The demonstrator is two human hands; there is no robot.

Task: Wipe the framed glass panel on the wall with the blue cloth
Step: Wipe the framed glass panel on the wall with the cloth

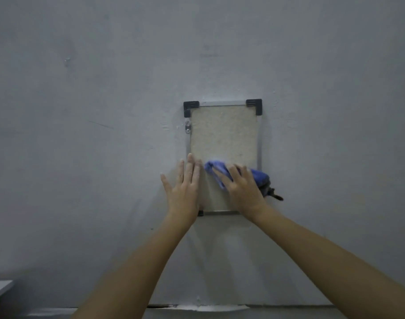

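Observation:
A small framed glass panel (pixel 223 134) with a thin metal frame and black corner caps hangs on the grey wall. My right hand (pixel 242 187) presses the blue cloth (pixel 257 177) flat against the panel's lower part, fingers spread over it. The cloth bunches out to the right past the frame's edge. My left hand (pixel 184 185) lies flat and open on the wall, its fingertips overlapping the frame's lower left side. It holds nothing. The panel's lower right corner is hidden by my right hand and the cloth.
A metal mounting clip (pixel 187 128) with a screw sits on the frame's left side near the top. A pale surface corner (pixel 0 290) shows at the lower left. The wall (pixel 81 134) meets a ledge or floor line along the bottom.

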